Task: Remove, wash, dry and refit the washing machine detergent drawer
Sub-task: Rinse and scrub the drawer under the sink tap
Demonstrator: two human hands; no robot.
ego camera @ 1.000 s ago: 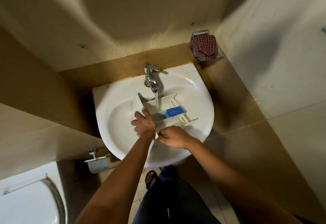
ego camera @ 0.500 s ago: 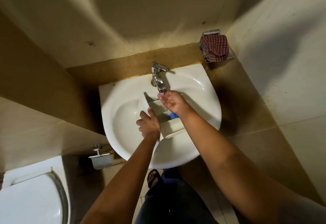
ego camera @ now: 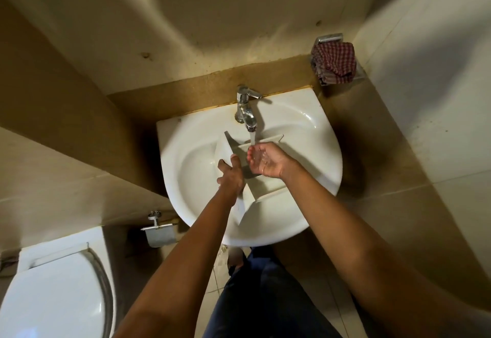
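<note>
The white plastic detergent drawer [ego camera: 268,187] lies in the white ceramic basin [ego camera: 326,151], directly below the chrome lever tap [ego camera: 247,114], its far end under the spout and its near end angled away from the tap toward the person.

In the head view, the right hand [ego camera: 265,161] has changed jobs. A second ago it gripped the end of the drawer farthest from the tap. It then travelled up toward the spout, and it now sits palm up and cupped, fingers loosely curved and holding nothing solid, right under the running stream of water [ego camera: 252,138], which pools in the palm. The left hand [ego camera: 231,175] has stayed on the side wall of the drawer, left of the tap's line. It appears to grip that wall with the thumb hooked over the top, though the angle does not show the fingers clearly. The blue insert seen earlier is hidden beneath the cupped hand.

I read this as washing well under way: one hand steadies the drawer while the other gathers water to splash or rub into the compartments. Drying and refitting are not yet begun.

Right of the tap and further back, a red checked cloth [ego camera: 334,63] sits bunched in a chrome wall holder [ego camera: 329,38], handy for drying. Left of the tap and much nearer the person are a metal paper holder [ego camera: 159,234] and a white toilet [ego camera: 53,292]. The walls are beige tile.
</note>
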